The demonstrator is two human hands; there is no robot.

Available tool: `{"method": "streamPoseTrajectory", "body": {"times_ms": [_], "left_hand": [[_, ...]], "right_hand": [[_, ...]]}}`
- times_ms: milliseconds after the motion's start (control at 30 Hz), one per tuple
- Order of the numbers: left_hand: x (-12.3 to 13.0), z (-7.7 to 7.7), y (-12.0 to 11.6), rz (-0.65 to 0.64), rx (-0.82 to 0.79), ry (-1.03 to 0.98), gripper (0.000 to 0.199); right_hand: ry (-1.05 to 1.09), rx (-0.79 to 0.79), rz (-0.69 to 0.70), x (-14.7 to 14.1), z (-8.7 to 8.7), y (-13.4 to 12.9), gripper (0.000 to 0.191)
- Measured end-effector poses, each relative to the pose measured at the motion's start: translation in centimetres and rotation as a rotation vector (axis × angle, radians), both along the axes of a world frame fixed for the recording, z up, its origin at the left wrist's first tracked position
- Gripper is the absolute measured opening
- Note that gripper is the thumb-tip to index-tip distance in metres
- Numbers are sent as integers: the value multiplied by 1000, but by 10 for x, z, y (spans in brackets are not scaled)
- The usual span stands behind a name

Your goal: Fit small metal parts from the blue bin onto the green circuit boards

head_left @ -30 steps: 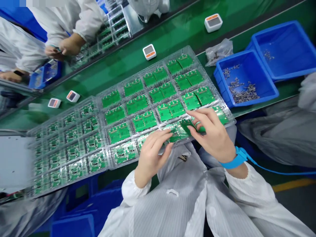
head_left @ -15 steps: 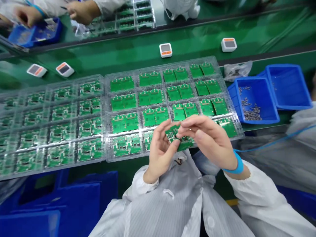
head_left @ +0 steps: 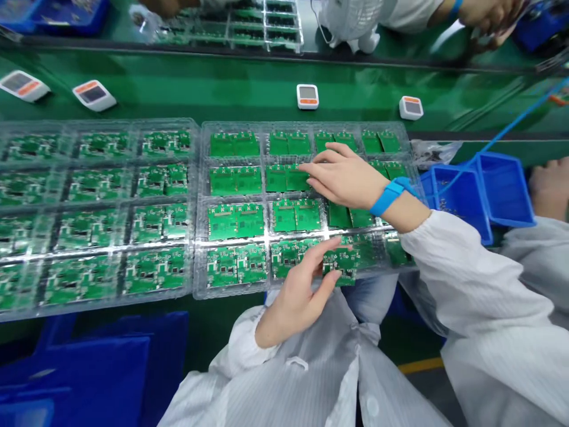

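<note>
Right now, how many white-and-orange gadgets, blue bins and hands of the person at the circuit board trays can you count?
White-and-orange devices on the green belt: 4
Blue bins: 2
The person's hands, the left hand and the right hand: 2
Total: 8
</note>
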State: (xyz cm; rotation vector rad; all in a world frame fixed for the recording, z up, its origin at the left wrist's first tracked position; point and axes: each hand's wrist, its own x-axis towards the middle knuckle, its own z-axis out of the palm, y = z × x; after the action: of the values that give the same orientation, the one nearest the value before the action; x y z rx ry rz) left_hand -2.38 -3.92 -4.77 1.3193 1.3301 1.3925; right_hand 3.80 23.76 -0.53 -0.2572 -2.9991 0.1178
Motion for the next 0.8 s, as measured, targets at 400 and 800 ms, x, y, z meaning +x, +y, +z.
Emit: {"method": "streamPoseTrajectory", "body": {"times_ms": [400,800], "left_hand": [[-10,6,2,-76,63,-105,57],[-9,3,2,-71,61,-86,58]], "right_hand": [[87,-296,-79,9,1,2,62],[31,-226,17,1,4,3,66]]}}
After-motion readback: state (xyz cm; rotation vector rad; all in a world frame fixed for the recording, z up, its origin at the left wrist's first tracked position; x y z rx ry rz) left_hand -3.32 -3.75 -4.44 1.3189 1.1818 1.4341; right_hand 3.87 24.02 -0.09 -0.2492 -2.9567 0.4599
